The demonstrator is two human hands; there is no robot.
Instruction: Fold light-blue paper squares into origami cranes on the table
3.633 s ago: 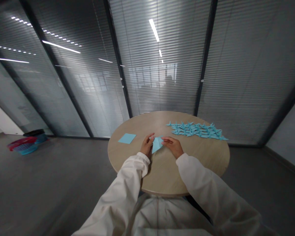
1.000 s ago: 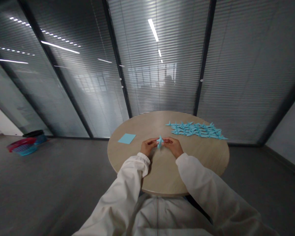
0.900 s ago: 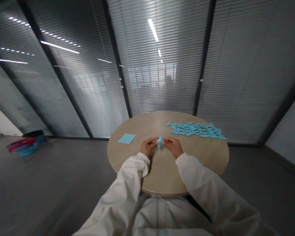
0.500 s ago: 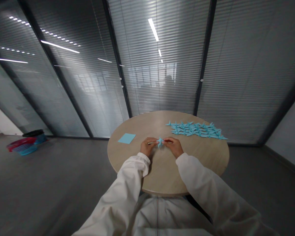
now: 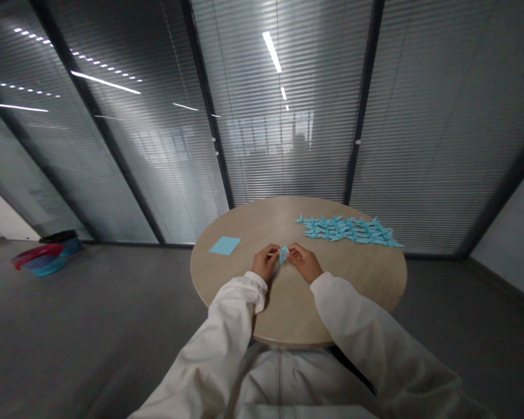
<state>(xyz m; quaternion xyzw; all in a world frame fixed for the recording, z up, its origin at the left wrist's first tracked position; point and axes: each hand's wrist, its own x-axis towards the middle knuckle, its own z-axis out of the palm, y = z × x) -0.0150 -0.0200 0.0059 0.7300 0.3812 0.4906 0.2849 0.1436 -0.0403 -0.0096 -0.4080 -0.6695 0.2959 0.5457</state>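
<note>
**Blue paper crane [image 5: 283,254] in a narrow two-handed pinch**

My left hand [image 5: 265,262] and right hand [image 5: 304,263] close in on the crane from either side, holding it between my fingertips above the middle of the round wooden table [image 5: 288,326]. The near edge lies well below my wrists. Toward the left edge, a square of blue paper [image 5: 225,245] sits apart from my left hand. Rows of folded blue cranes [image 5: 347,230] spread along the far right edge, well beyond my right hand.
</note>
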